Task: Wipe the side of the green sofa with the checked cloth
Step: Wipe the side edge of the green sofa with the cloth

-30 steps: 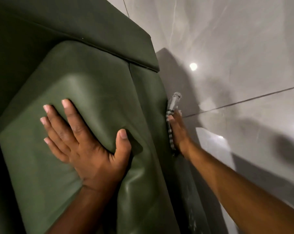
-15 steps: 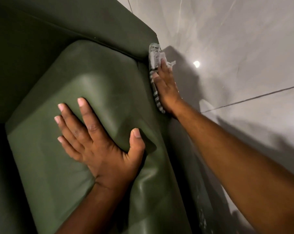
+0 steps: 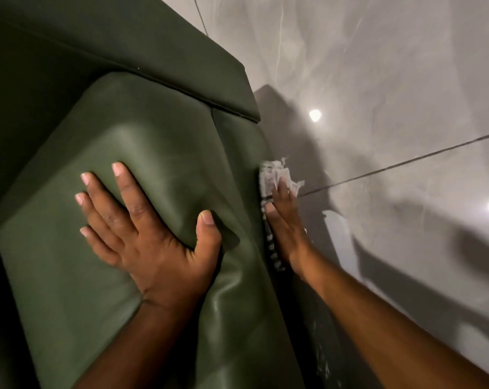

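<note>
The green sofa (image 3: pixel 159 113) fills the left half of the head view, seen from above, with its outer side face dropping away at the right. My left hand (image 3: pixel 150 237) lies flat with spread fingers on top of the sofa's padded arm. My right hand (image 3: pixel 286 231) presses the checked cloth (image 3: pixel 272 178) flat against the sofa's side, a little below the top edge. The grey-and-white cloth sticks out past my fingertips and runs as a thin strip along the palm. Most of the cloth is hidden under that hand.
A glossy pale tiled floor (image 3: pixel 406 94) with a dark grout line lies to the right of the sofa, with light reflections and my shadow on it. White smears (image 3: pixel 323 363) mark the lower sofa side near my right forearm.
My right hand with the cloth rose to the sofa's back corner half a second ago and has since slid back down the side. My left hand stays pressed on the arm.
</note>
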